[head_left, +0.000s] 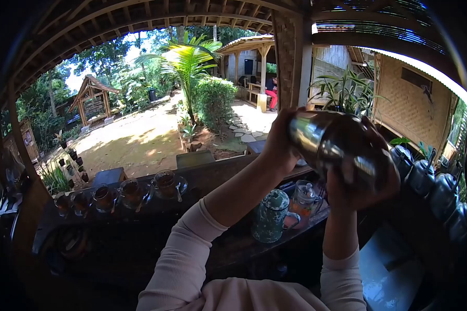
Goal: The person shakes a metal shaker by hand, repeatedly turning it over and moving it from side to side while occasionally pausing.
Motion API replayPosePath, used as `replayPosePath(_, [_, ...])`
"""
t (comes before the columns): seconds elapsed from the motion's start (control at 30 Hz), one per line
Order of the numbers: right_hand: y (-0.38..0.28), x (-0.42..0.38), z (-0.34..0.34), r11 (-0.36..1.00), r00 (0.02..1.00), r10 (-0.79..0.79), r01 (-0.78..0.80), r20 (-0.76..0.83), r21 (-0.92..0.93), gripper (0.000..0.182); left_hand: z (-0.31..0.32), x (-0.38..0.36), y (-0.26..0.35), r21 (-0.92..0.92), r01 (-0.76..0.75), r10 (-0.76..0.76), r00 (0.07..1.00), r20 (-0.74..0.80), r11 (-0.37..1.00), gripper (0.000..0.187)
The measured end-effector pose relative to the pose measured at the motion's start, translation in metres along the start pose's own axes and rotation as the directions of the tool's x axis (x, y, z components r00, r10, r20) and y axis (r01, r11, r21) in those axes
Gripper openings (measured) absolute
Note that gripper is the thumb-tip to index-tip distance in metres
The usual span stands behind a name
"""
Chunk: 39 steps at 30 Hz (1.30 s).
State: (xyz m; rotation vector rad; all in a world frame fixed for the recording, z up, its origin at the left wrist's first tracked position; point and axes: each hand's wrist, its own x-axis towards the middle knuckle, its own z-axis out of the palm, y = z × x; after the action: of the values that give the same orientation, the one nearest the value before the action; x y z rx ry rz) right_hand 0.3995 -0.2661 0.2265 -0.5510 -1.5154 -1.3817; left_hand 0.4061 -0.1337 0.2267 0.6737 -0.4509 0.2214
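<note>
A shiny metal cocktail shaker (321, 137) is held up at chest height, tilted on its side, above the dark wooden counter. My left hand (284, 139) grips its left end. Around the right end and underside, my right hand (366, 186) is closed, partly in shadow and blurred. Below the shaker stand a green speckled enamel mug with a lid (271, 215) and a lidded glass jar (305, 196), both on the counter between my forearms.
Several glass cups with dark contents, one on a saucer (167, 185), line the counter (213, 181) at left. Metal kettles (423, 173) stand at right. Beyond lie a yard, plants (215, 98) and a seated person in red trousers (271, 99).
</note>
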Motion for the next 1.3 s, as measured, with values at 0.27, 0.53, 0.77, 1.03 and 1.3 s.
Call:
replayPosePath(0.27, [0.000,-0.015,-0.004,0.982,0.986,0.115,-0.132,-0.124,-0.134,0.072,-0.012,0.001,0.006,0.118,-0.054,0.054,0.999,0.002,0.992,0.039])
replayPosePath(0.53, [-0.082,-0.032,-0.006,0.696,0.770,0.631,-0.503,-0.100,0.513,0.067,0.027,-0.065,0.007,-0.035,-0.244,0.242,0.913,0.328,0.969,0.041])
replayPosePath(0.77, [-0.020,-0.043,0.055,0.876,0.876,0.482,-0.482,-0.017,0.002,0.071,-0.068,-0.043,0.014,-0.005,-0.027,0.026,0.983,-0.184,1.000,0.042])
replayPosePath(1.03, [-0.084,-0.021,0.094,0.892,0.969,-0.105,0.191,-0.222,0.409,0.054,-0.032,-0.134,0.062,-0.092,-0.375,0.382,0.854,0.353,0.923,0.039])
replayPosePath(1.3, [-0.070,-0.030,0.161,0.685,0.901,0.367,-0.429,0.230,0.588,0.041,-0.104,-0.197,0.088,-0.339,-0.247,0.072,0.887,-0.455,0.908,0.044])
